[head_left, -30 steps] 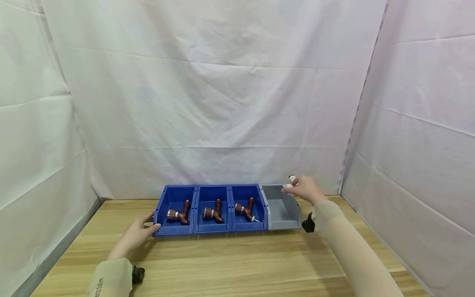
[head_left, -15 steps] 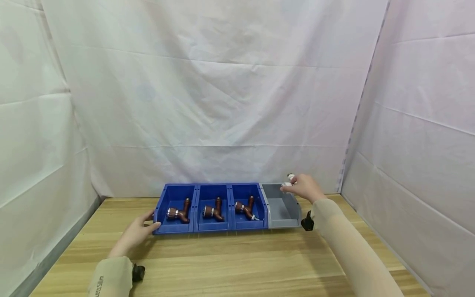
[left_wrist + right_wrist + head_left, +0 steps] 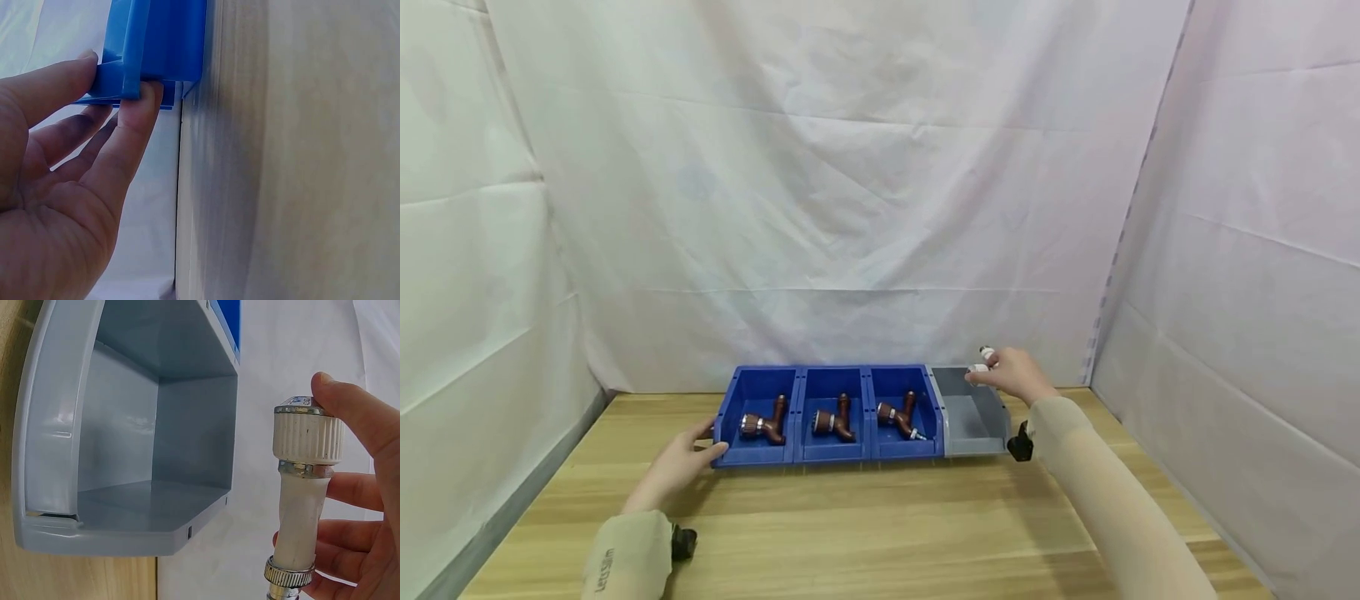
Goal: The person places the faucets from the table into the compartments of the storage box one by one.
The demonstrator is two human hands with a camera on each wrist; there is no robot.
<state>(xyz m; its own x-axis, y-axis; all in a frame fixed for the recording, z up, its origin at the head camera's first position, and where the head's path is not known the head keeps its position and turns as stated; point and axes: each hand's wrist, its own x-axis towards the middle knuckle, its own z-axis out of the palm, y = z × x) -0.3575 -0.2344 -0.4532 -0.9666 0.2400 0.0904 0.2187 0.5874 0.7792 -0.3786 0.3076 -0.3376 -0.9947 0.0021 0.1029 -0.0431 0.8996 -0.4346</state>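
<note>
My right hand (image 3: pixel 1017 372) holds a white angle valve (image 3: pixel 300 512) above the back of the grey bin (image 3: pixel 970 417). In the right wrist view the valve has a ribbed white knob and chrome collars. My thumb rests on its knob end, and the fingers curl behind its body. At the far left, my left hand (image 3: pixel 681 462) pinches the side edge of the leftmost blue bin (image 3: pixel 134 56) between thumb and fingers. That bin contains a brown angle valve (image 3: pixel 767 423). Similar brown valves lie in the middle blue bin (image 3: pixel 831 454) and the right blue bin (image 3: pixel 906 450).
The bins stand side by side in a row on a wood-grain table (image 3: pixel 865 533), near its back edge. White cloth (image 3: pixel 820 208) hangs behind them and on both sides. A black device (image 3: pixel 1020 443) is strapped at my right wrist, another (image 3: pixel 683 543) at the left.
The head view has shifted slightly, so the bins appear a little higher. Both hands keep their grips, and the white angle valve stays above the grey bin.
</note>
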